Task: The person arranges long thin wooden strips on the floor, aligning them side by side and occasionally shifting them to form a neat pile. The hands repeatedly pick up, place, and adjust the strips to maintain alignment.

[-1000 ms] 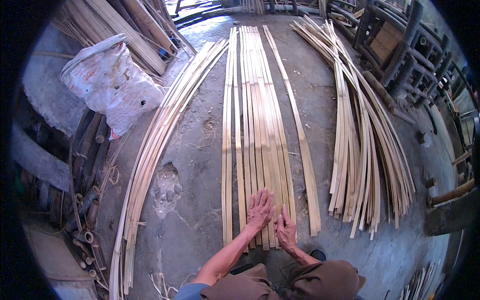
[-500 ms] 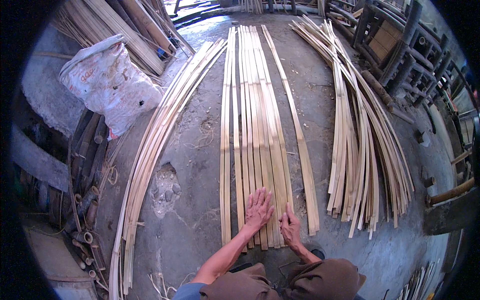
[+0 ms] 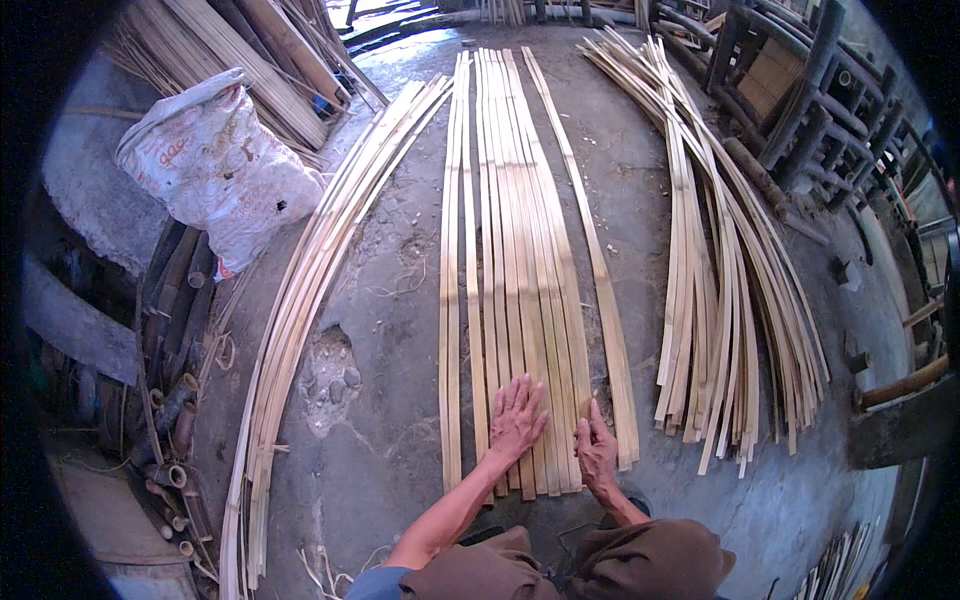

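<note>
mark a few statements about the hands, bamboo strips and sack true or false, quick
1. The left hand lies flat on the middle strips. True.
2. The white sack is left of the middle strips. True.
3. The right hand touches the white sack. False: it is at the right edge of the middle strips.
4. Some strips cross in the right bundle. True.
5. Both hands are gloved. False: both are bare.

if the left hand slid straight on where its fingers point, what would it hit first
Nothing raised shows in its way: the left hand would likely just run along the flat strips lying beneath it, though slight height differences are hard to judge.
</note>
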{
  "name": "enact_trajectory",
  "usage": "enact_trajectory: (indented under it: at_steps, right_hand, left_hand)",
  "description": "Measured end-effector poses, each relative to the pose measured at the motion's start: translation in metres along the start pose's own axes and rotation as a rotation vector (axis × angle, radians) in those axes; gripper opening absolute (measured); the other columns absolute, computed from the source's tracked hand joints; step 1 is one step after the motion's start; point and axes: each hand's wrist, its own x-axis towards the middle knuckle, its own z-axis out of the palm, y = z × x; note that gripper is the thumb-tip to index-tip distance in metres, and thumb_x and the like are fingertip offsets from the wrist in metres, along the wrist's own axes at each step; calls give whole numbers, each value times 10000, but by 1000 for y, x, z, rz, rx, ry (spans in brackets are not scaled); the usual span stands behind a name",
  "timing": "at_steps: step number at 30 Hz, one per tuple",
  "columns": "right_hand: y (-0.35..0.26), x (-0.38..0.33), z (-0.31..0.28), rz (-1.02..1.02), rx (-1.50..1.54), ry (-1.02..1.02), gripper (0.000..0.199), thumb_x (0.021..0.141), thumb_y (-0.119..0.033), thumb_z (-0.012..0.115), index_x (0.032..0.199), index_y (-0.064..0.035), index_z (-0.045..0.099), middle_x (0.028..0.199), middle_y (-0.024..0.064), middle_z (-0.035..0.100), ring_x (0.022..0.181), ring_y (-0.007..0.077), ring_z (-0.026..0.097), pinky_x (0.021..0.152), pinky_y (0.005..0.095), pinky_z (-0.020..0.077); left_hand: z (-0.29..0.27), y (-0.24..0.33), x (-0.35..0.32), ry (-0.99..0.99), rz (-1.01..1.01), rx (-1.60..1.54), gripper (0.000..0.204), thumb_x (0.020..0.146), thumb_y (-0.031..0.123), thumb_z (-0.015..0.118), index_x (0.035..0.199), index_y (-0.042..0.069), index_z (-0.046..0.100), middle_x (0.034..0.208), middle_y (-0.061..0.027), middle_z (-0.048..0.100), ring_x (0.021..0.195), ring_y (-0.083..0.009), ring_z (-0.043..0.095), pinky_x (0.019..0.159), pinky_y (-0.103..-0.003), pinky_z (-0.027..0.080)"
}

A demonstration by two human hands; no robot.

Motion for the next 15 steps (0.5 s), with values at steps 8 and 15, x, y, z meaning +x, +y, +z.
enact_trajectory:
  at_steps: [8, 15]
  right_hand:
    - [8, 15, -30, 5, -144, 27, 516, 1027, -177, 576, 1513, -90, 426, 763, -40, 551, 619, 51, 473, 553, 223, 442]
    - [40, 17, -40, -46, -253, 41, 487, 1014, -222, 587, 1461, -59, 482, 703, 10, 572, 623, 102, 496, 585, 276, 455]
  left_hand:
    - [-4, 3, 1, -28, -2, -10, 628, 998, 452, 488, 1552, 185, 359, 1634, -115, 268, 1531, -269, 184, 1238, -478, 83]
    - [2, 34, 4, -1, 40, 64, 673, 952, 417, 563, 1514, 84, 400, 1620, -131, 293, 1524, -278, 208, 1233, -505, 61]
